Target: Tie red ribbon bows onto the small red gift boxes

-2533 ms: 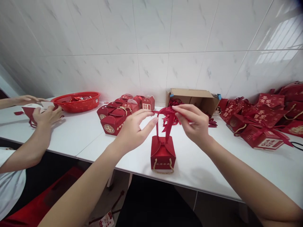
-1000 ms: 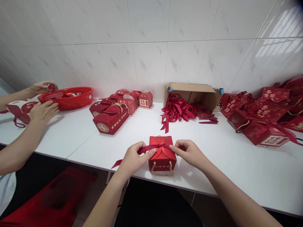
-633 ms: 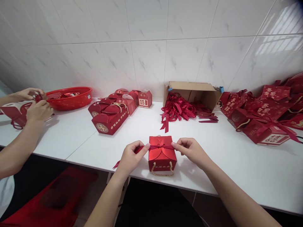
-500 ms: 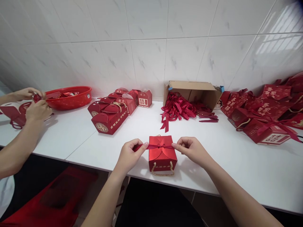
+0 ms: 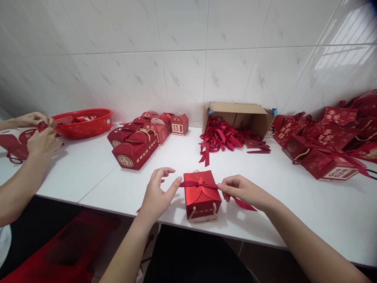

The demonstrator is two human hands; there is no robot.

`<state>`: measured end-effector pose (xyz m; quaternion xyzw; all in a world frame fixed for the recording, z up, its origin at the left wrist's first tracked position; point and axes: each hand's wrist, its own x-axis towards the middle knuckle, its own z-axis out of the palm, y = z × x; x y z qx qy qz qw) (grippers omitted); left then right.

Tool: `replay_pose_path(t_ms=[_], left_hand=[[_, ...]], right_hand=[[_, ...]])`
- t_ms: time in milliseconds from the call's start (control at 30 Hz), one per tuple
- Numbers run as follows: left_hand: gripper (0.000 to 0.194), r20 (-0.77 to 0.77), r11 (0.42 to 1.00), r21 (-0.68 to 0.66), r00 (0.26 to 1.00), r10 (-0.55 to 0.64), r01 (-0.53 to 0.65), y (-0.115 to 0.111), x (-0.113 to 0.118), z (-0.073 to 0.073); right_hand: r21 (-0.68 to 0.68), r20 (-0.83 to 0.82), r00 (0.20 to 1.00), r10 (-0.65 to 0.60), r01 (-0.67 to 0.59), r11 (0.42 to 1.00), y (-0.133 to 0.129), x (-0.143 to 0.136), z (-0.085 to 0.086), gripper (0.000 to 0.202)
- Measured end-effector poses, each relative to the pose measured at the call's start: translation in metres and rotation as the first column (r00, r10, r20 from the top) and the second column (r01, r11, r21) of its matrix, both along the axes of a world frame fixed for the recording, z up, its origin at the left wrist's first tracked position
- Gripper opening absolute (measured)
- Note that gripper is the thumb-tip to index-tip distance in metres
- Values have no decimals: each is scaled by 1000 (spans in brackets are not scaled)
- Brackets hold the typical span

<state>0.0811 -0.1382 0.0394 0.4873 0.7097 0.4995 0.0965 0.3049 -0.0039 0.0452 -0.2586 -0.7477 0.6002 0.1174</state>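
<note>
A shiny red gift box (image 5: pixel 193 196) stands near the table's front edge, its rope handle drooping at the front. Across its petal-folded top lies a dark red ribbon (image 5: pixel 190 184), crossed at the middle. My right hand (image 5: pixel 244 190) pinches the ribbon at the box's right edge, and a loose tail hangs past the fingers. On the other side my left hand (image 5: pixel 157 192) has its fingers spread, the thumb tip beside the ribbon's left part. Another ribbon end shows behind my left wrist.
Several red boxes (image 5: pixel 138 153) stand at back left, beside a red basin (image 5: pixel 85 127). A cardboard box (image 5: pixel 238 107) spills ribbons (image 5: pixel 219 135). Beribboned boxes (image 5: pixel 330 161) are piled at right. At far left, a co-worker's hands (image 5: pixel 44 141) handle a small red item above a box.
My left hand has loosened its pinch and spread its fingers. My right hand has shifted slightly right and down with the ribbon, its tail now showing. The view has shifted slightly.
</note>
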Motion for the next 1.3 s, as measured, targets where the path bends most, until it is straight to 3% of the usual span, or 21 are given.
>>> replay_pose_path(t_ms=[133, 233, 333, 533, 633, 767, 933, 1067, 1167, 1233, 1300], left_hand=[[13, -142, 980, 26, 971, -190, 196, -4, 20, 15], [27, -224, 957, -22, 931, -287, 290, 0, 40, 24], [42, -305, 968, -28, 920, -247, 251, 11, 54, 29], [32, -392, 980, 180, 920, -10, 87, 27, 50, 28], [31, -372, 972, 227, 928, 33, 57, 28, 47, 23], [28, -335, 980, 188, 942, 3, 64, 27, 53, 22], [18, -281, 995, 24, 956, -83, 93, 12, 58, 27], [21, -201, 997, 34, 977, -64, 72, 2, 35, 15], [22, -118, 1000, -10, 993, 2, -3, 6, 13, -2], [26, -7, 994, -95, 998, -64, 63, 11, 5, -11], [30, 153, 965, -165, 972, -181, 206, 14, 2, -13]], right_hand=[[-99, -194, 981, -18, -1, 995, 3, 1, 14, 36], [-136, -316, 949, 2, -48, 990, 1, -2, 25, 31], [-104, -369, 929, 15, -58, 993, -3, -4, 36, 26], [34, -233, 972, -29, 38, 999, -3, 1, 45, 21], [120, -128, 991, -48, 64, 991, 0, -1, 39, 24], [226, -153, 988, -3, 38, 973, -5, -18, 25, 34], [164, -251, 968, -31, 74, 984, -15, -39, 15, 23], [226, -303, 944, -133, 206, 952, -18, -43, 8, 23], [239, -326, 939, -110, 194, 951, -21, -43, 3, 23], [207, -325, 940, -100, 174, 963, -23, -44, 2, 24], [191, -329, 938, -105, 175, 966, -26, -45, 3, 23]])
